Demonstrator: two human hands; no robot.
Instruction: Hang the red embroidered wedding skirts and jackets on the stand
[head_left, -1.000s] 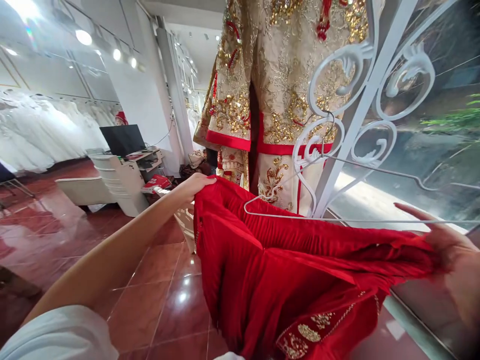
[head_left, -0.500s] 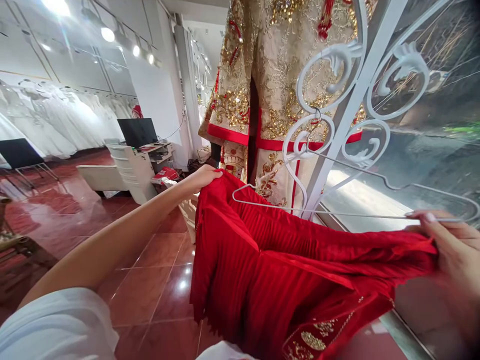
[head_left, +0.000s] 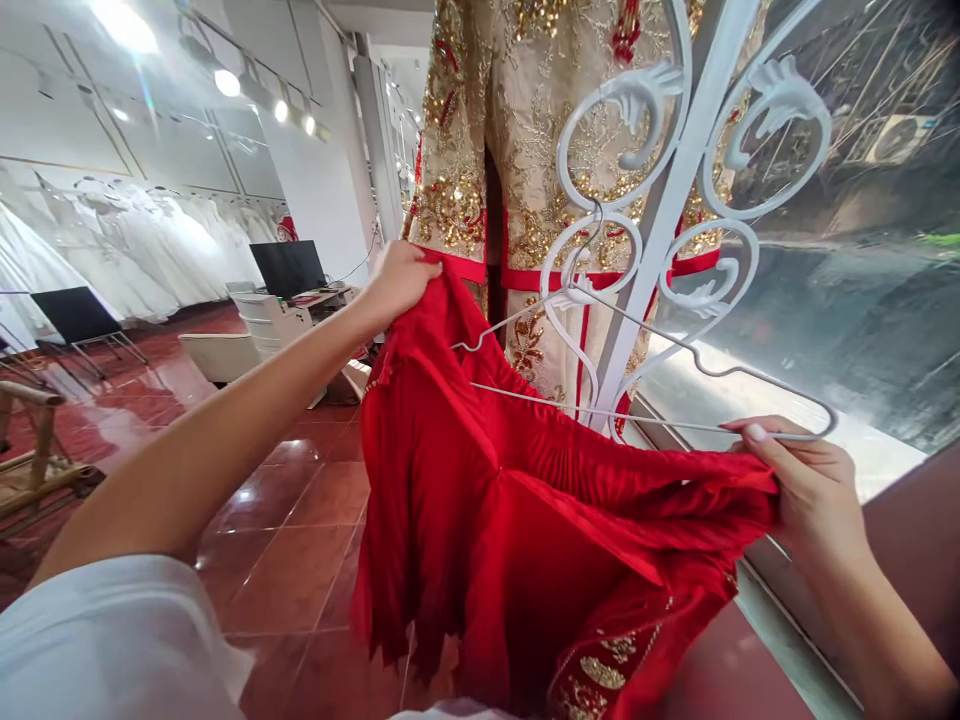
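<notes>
A red pleated skirt with a gold-embroidered panel hangs stretched between my two hands. My left hand is closed on one end of its waistband. My right hand grips the other end, its thumb and fingers also at the lower bar of a wire hanger. The hanger's hook is caught on the white scrolled metal stand. Its left end dips inside the skirt's waist opening, partly hidden by the red cloth; the right end sticks out past the fabric.
Behind the stand hangs a gold and cream embroidered garment with red trim. A window is at the right. White dresses, a black chair, a monitor and a bamboo frame stand left on red tile.
My left hand has risen, lifting its end of the waistband over the hanger's left end. My right hand has moved left in view, and the hanger is tilted more.
</notes>
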